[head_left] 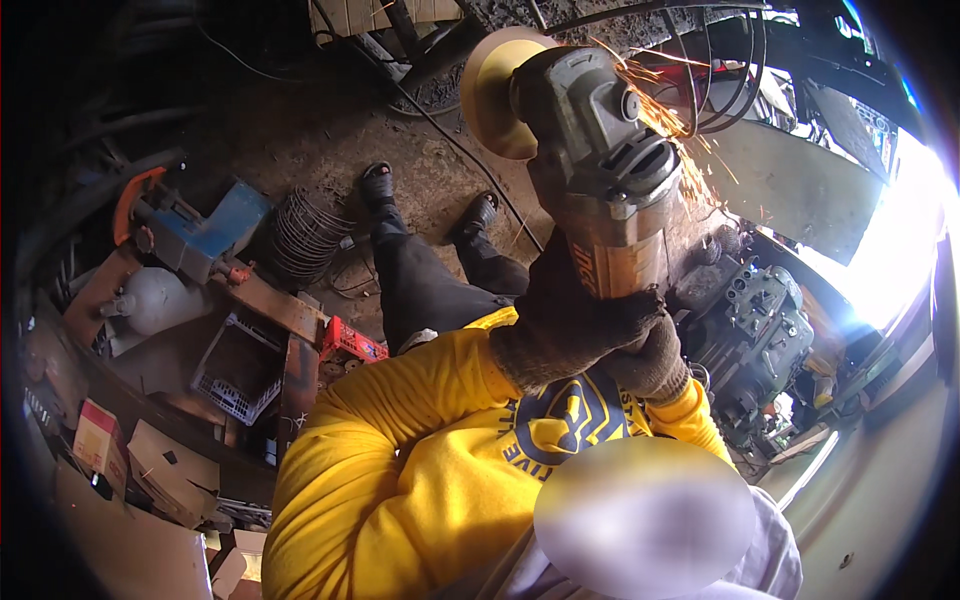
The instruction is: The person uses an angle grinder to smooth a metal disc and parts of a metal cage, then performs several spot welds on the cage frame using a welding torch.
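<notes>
A large angle grinder [605,150] is held up in front of my chest, its body pointing away from me. My left hand [555,325], in a dark knitted work glove, is wrapped around the rear of the grinder's body. Beside it on the right, my right hand [648,362], gloved too, is closed on the grinder's rear end; its fingers are partly hidden. The round yellowish disc [497,90] sits at the head's left side. Orange sparks [690,160] stream past the right side of the head. What the disc touches is hidden behind the tool.
A dark cable [462,150] crosses the floor near my feet. To the left are a wire coil [303,235], a blue metal piece [235,215], a grey tank [160,300], a plastic crate [240,365] and cardboard [170,470]. A greasy engine-like metal block [755,330] stands on the right.
</notes>
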